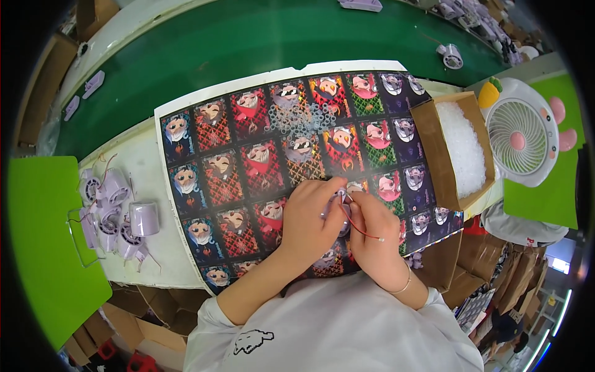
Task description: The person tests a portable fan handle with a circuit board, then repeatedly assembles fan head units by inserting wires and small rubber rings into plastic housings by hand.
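Both my hands meet over a sheet printed with cartoon cards (217,180). Between them is a small light purple fan part (344,227), mostly covered by my fingers. My left hand (310,214) grips it from the left, thumb and forefinger drawn together at its top. From the right, my right hand (377,226) pinches at the same spot. A thin red wire (362,232) runs out from under the fingers and ends in a small white plug over the right hand. Farther off on the sheet lies a loose pile of small translucent rings (300,119).
Several light purple fan housings (144,218) with wires cluster at the left. An open cardboard box (427,146) of white translucent bits stands right, beside a white fan (519,136). Beyond runs a green conveyor belt (248,49) carrying purple parts. Lime-green boards (43,235) flank both sides.
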`<state>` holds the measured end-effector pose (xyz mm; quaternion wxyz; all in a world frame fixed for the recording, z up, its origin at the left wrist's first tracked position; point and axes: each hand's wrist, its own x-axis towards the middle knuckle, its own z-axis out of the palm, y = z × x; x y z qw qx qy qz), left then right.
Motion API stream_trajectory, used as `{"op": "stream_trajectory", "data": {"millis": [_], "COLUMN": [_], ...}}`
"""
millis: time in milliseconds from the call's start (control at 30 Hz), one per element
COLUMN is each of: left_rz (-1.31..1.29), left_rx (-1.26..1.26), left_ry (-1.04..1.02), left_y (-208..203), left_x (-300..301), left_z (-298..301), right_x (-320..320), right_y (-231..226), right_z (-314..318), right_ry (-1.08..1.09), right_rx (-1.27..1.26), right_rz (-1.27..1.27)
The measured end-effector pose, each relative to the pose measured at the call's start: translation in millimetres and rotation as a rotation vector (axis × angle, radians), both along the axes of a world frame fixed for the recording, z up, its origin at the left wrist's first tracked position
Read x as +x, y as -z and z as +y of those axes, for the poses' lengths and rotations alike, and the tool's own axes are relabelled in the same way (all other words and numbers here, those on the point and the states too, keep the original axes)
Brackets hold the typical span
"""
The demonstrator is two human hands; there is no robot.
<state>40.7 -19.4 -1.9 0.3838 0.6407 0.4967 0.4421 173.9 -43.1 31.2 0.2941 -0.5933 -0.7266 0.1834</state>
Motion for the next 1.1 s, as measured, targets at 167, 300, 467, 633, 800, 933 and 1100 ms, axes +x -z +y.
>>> {"op": "stream_trajectory", "data": {"millis": [167,300,467,633,800,933,1100], "left_rz": [0.007,-0.004,-0.027,-0.049,-0.103,-0.215,0.320], "left_rx": [0.040,-0.012,-0.012,0.117,0.261,0.012,0.035], "left_ry": [-0.029,0.022,0.001,0.145,0.191,0.190,0.293], "left_y": [1.4,1.6,-1.4,2.0,2.6,-10.2,-45.7], "left_x": [-0.4,-0.9,-1.9,-5.3,-6.1,-15.7,-44.3], "left_z": [0.3,0.9,-1.6,-1.1,-6.8,-10.9,-14.4], "right_x": [16.0,24.9,50.8,73.3,37.4,41.6,49.0], "right_y": [-21.1,-45.8,-44.8,-5.6,-19.1,0.1,-7.9], "right_z": [22.0,50.1,66.2,43.7,4.3,14.4,35.4], "right_ry": [-0.198,-0.403,-0.367,0.046,-0.301,-0.382,-0.567], "right_rx": [-0.109,-0.170,-0.181,0.018,-0.204,-0.171,-0.256], "right_rz": [-0.154,-0.352,-0.436,-0.322,0.217,0.256,0.310]}}
